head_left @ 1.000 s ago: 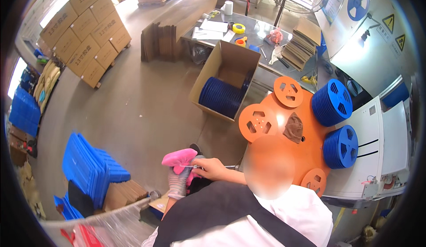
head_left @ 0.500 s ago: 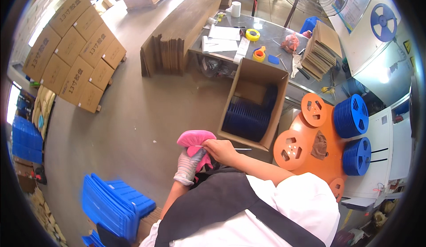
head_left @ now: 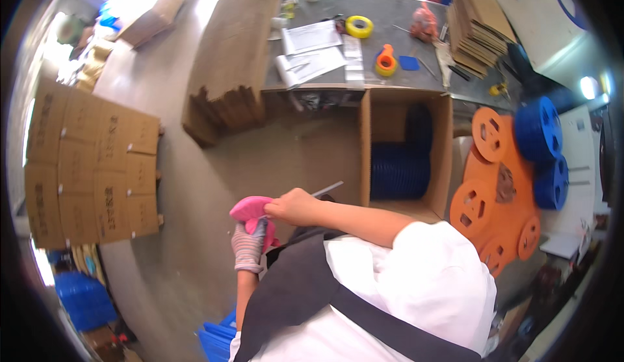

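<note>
**Soft pink piece gripped in two hands, thin rod close by**

A pink fabric-like piece (head_left: 250,207) is held in front of the black apron (head_left: 296,258), over the floor and well apart from the orange table (head_left: 481,167). It is gripped from below by the left hand (head_left: 248,245), which is covered by a striped knit glove; its right edge is pinched by the bare right hand (head_left: 292,207). Beyond the right forearm a thin, straight, pale rod (head_left: 328,188) is seen (whether it is also gripped cannot be told).

The soft piece could be dropped if the pinch is loosened, or snagged if it is caught on the rod. The piece is rounded above and bunched into folds below. Ribbed blue reels (head_left: 400,173) are packed in a stiff cardboard carton (head_left: 442,147).
</note>
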